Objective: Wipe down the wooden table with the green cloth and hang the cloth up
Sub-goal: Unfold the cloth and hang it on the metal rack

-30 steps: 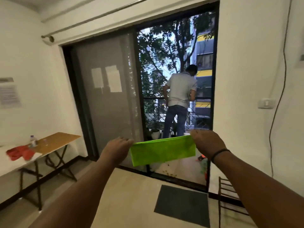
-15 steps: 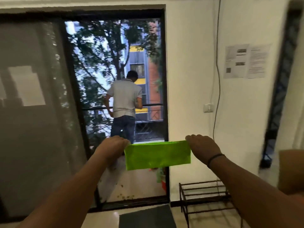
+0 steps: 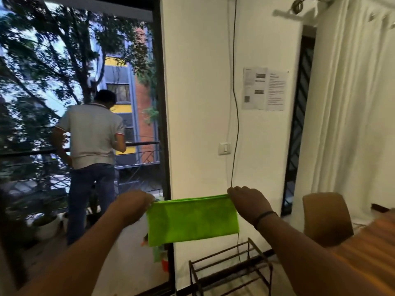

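The green cloth [image 3: 192,220] hangs folded in front of me at chest height, stretched flat between both hands. My left hand [image 3: 133,205] pinches its top left corner. My right hand [image 3: 249,201], with a black band on the wrist, pinches the top right corner. A wooden table [image 3: 372,248] shows as an orange-brown surface at the lower right, with the back of a brown chair [image 3: 326,218] beside it.
A low metal rack [image 3: 230,272] stands on the floor against the white wall below the cloth. A person [image 3: 92,150] stands on the balcony past the open doorway at left. White curtains [image 3: 350,103] hang at right under a curtain rod [image 3: 299,5].
My view has swung right: the small table at far left and the floor mat have left the frame, while the curtain, chair and wooden table came in. Both hands still hold the cloth stretched.
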